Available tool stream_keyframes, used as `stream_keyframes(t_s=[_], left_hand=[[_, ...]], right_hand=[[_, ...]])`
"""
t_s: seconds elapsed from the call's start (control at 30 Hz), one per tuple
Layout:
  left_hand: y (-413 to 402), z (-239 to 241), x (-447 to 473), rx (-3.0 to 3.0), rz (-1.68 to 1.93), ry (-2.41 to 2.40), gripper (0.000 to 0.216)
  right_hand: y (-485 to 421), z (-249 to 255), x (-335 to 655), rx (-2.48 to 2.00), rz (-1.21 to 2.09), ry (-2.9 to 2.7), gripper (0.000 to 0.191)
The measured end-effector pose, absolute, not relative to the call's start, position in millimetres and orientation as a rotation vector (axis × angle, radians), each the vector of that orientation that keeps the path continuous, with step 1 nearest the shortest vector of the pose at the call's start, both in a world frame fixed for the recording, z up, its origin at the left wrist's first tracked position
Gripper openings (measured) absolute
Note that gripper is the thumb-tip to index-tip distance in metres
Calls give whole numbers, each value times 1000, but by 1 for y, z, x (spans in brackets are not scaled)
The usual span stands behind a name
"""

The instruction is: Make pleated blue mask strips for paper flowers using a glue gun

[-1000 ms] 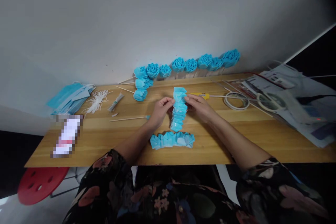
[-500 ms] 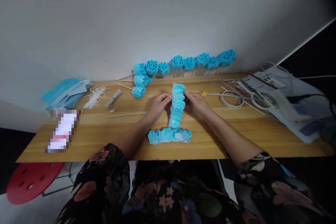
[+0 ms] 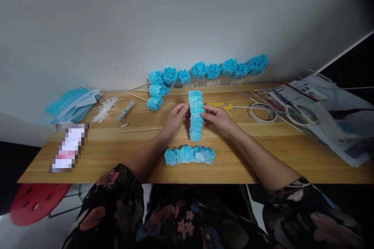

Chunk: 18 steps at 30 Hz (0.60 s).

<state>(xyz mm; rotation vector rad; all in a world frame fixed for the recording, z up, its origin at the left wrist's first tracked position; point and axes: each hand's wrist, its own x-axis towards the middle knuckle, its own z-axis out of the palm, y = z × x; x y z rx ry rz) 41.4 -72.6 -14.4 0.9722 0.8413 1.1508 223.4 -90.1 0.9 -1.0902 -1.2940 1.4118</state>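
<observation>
A long pleated strip of light blue material [image 3: 196, 118] is held upright over the table between my two hands. My left hand [image 3: 176, 118] pinches its left edge. On the opposite edge, my right hand [image 3: 218, 118] grips it with thumb and fingers, a little below the top. A second folded blue strip [image 3: 189, 155] lies flat on the wood nearer to me, apart from the held one. Behind my right hand lies a yellow glue gun [image 3: 219, 106], partly covered. A thin stick [image 3: 142, 129] with a bluish tip rests to the left of my left hand.
Several blue roses [image 3: 199, 70] line the wall; more lie on sticks at their left. Face masks [image 3: 76, 105], white ear loops [image 3: 106, 108], a small bundle [image 3: 126, 110] and a blurred phone [image 3: 68, 148] are left. Tape rolls [image 3: 262, 113], scissors [image 3: 300, 115] and papers [image 3: 347, 144] sit right.
The held strip has turned slightly and its lower end now stands clear of the strip lying below. My right hand has shifted a little down along its edge. The view has moved slightly.
</observation>
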Motion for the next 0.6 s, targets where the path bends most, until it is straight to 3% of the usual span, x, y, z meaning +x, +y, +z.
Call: stream_keyframes(t_s=[0.6], left_hand=[[-66, -28, 38, 1015, 1163, 768, 49]], right_hand=[[-91, 4, 224, -1077, 1458, -1163, 46]])
